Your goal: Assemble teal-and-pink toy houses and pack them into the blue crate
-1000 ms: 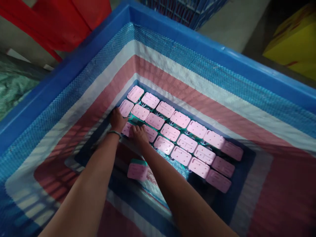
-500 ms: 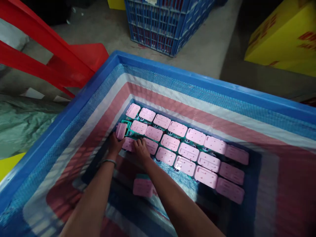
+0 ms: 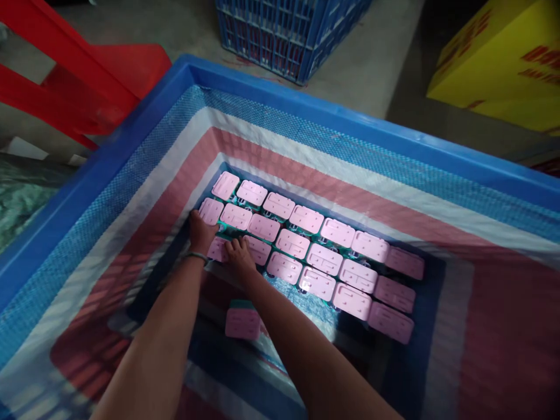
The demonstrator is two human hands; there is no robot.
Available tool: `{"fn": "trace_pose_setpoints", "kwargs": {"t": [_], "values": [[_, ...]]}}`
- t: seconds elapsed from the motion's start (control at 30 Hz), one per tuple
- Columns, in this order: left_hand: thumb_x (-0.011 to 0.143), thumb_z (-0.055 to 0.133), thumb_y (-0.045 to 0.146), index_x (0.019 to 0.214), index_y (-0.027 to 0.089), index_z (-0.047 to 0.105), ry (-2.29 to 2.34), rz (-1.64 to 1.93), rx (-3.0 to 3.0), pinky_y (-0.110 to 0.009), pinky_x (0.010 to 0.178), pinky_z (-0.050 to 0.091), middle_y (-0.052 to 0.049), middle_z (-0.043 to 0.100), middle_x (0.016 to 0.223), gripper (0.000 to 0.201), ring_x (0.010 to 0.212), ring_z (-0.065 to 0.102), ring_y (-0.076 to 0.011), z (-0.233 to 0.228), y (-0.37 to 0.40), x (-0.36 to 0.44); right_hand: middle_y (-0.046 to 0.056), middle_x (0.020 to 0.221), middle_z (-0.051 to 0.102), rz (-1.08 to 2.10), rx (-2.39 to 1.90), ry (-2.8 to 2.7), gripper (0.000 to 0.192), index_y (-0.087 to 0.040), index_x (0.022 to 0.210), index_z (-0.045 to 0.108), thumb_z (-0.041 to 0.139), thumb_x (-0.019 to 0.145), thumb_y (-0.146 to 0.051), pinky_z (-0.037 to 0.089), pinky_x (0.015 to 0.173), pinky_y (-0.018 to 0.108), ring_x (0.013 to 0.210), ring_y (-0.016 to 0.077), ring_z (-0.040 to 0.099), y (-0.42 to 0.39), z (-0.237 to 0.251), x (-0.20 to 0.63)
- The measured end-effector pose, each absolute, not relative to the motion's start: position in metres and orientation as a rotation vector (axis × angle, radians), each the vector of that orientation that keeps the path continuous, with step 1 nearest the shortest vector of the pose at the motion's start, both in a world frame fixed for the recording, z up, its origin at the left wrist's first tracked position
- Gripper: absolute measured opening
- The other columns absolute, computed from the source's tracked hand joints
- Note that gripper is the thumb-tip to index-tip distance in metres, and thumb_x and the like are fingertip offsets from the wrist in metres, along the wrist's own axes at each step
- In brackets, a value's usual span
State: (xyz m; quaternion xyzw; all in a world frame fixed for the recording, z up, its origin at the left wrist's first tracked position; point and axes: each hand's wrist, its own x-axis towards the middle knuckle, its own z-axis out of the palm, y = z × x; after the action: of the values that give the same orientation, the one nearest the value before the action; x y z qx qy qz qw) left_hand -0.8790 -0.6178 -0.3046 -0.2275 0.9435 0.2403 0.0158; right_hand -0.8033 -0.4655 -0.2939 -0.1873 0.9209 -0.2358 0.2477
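L hand (image 3: 200, 230) & R hand (image 3: 237, 256) rest flat, fingers loose, gripping nothing, on pink boxes (image 3: 306, 245) at row's near-left end in blue bin (image 3: 306, 119).

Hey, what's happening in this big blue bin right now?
A person is reaching deep into a blue crate lined with striped woven plastic. Both hands rest on pink plastic cases packed in rows on the bottom: the left hand at the row's near-left end, the right hand beside it. One loose pink case lies apart, nearer the person.
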Motion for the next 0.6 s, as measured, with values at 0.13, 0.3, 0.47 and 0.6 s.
{"fn": "trace_pose_setpoints", "kwargs": {"t": [0.13, 0.3, 0.47, 0.6], "values": [[0.069, 0.078, 0.015, 0.142, 0.010, 0.036, 3.009, 0.724, -0.616, -0.052, 0.112, 0.043, -0.025, 0.049, 0.138, 0.084, 0.133, 0.050, -0.0414, -0.291, -0.619, -0.858, 0.016, 0.137, 0.055, -0.648, -0.537, 2.527, 0.040, -0.015, 0.133, 0.054, 0.060, 0.093, -0.021, 0.021, 0.125, 0.051, 0.139, 0.0327, 0.039, -0.461, -0.295, -0.804], [0.074, 0.078, 0.023, 0.149, 0.013, 0.028, 3.084, 0.694, -0.570, -0.053, 0.118, 0.036, -0.024, 0.046, 0.141, 0.090, 0.138, 0.045, -0.0414, -0.271, -0.621, -0.844, 0.015, 0.130, 0.059, -0.630, -0.524, 2.562, 0.034, -0.017, 0.128, 0.057, 0.059, 0.095, -0.022, 0.019, 0.125, 0.051, 0.135, 0.0313, 0.043, -0.464, -0.297, -0.801], [0.072, 0.081, 0.028, 0.150, 0.011, 0.031, 3.129, 0.627, -0.504, -0.048, 0.120, 0.034, -0.023, 0.045, 0.144, 0.093, 0.140, 0.042, -0.0396, -0.252, -0.618, -0.842, 0.021, 0.141, 0.053, -0.573, -0.404, 2.622, 0.045, -0.013, 0.132, 0.056, 0.066, 0.089, -0.022, 0.026, 0.119, 0.053, 0.135, 0.0339, 0.042, -0.468, -0.298, -0.808], [0.072, 0.080, 0.028, 0.147, 0.008, 0.033, 3.152, 0.543, -0.651, -0.054, 0.118, 0.034, -0.025, 0.046, 0.142, 0.090, 0.137, 0.043, -0.0424, -0.243, -0.619, -0.816, 0.025, 0.141, 0.054, -0.523, -0.301, 2.673, 0.052, -0.010, 0.133, 0.056, 0.069, 0.085, -0.024, 0.037, 0.108, 0.054, 0.127, 0.0367, 0.047, -0.471, -0.297, -0.823]]}}
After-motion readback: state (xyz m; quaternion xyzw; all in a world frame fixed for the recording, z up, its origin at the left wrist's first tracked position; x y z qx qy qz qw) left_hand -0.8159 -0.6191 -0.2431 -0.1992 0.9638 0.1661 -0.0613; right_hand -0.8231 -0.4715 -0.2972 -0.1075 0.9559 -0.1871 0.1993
